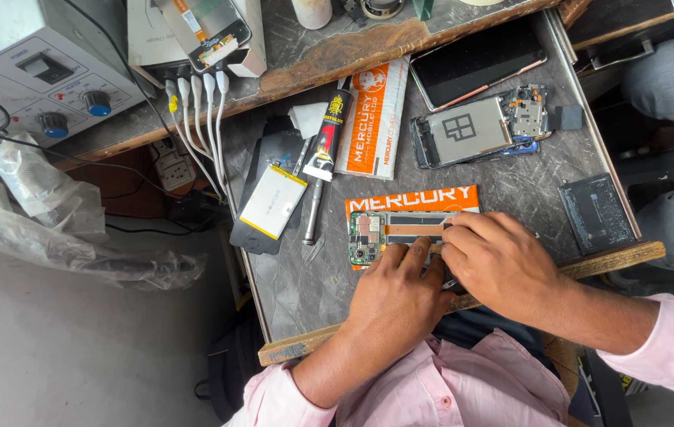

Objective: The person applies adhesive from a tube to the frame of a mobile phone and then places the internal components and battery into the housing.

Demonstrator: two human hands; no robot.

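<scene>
- My left hand (396, 296) lies on the near half of the opened phone (396, 233) — fingers pressed together, flat on its frame, holding it down.
- My right hand (499, 265) covers the phone's right end, fingertips bunched close; whether they pinch anything I cannot tell.
- The phone rests on an orange packet (412, 199), near the front edge of the worktable (511, 182).
- A loose battery (273, 201) lies well to the left, a dark battery (595, 213) to the right.
- A second stripped phone (479, 126) sits farther back.
</scene>
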